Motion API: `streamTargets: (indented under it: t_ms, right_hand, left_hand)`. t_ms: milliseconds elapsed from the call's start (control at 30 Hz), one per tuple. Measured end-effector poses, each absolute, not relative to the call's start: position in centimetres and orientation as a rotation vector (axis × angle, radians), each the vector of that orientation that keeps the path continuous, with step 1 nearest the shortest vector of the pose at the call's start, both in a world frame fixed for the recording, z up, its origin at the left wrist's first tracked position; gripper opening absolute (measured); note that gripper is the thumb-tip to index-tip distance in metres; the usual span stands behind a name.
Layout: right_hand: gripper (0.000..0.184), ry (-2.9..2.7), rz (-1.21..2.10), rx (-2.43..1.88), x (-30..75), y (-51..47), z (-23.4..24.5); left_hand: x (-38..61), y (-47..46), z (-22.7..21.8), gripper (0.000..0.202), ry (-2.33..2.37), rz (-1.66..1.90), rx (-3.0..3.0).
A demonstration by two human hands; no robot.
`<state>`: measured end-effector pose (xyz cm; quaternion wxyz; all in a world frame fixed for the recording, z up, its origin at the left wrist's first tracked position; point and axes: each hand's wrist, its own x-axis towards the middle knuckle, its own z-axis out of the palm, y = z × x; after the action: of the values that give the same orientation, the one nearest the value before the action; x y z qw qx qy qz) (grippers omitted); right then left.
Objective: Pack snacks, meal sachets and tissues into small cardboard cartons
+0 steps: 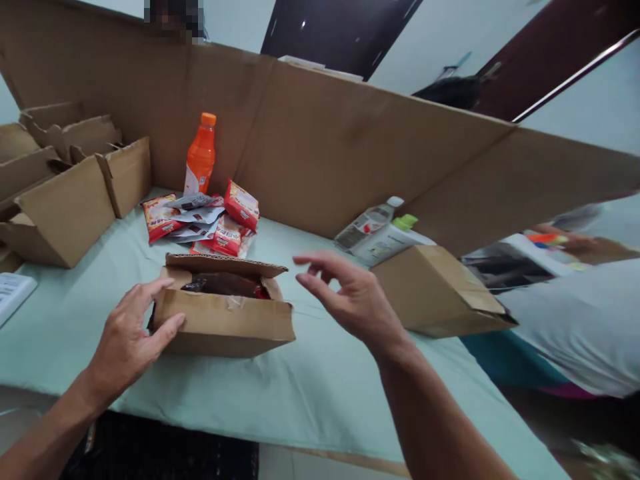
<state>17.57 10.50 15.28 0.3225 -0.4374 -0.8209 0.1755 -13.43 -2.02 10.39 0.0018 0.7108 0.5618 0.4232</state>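
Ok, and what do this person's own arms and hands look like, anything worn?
Left hand and right hand are bare: no gloves, rings, watch or bands visible. Left forearm and right forearm are uncovered to the frame's edge, with no sleeve in view and no markings I can make out.

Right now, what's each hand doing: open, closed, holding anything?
Left hand: open, laid against the left end of the cardboard box.
Right hand: open, fingers loosely curled, above the table, holding nothing.

no lettering can be read (print on the snack packets and orange bottle is blurred).
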Motion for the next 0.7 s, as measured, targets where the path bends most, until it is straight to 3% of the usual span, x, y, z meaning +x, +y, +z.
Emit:
streamTargets:
  t_ms: [167, 300, 500, 700]
  right_hand:
    - [0.061, -2.543, 0.39, -0.837, 15.9, 9.6, 13.6]
    - [0.084, -2.754, 0.259, -0.77, 16.3, 8.1, 11.3]
    - [0.105, -2.898, 0.23, -0.697, 16.3, 10.1, 11.4]
    - [0.104, -2.955, 0.302, -0.774, 13.7, 10.3, 13.0]
  left_hand:
    - [-13.1, -1.5, 9.9, 0.043, 1.841, 1.37, 2.362]
    - [-13.3, -0.9, 9.0, 0.037, 1.635, 1.219, 2.506]
    - [-13.9, -0.1, 8.2, 0.033, 1.592, 1.265, 2.501]
    - [-15.0, 0.5, 8.3, 0.043, 1.536, 1.297, 2.482]
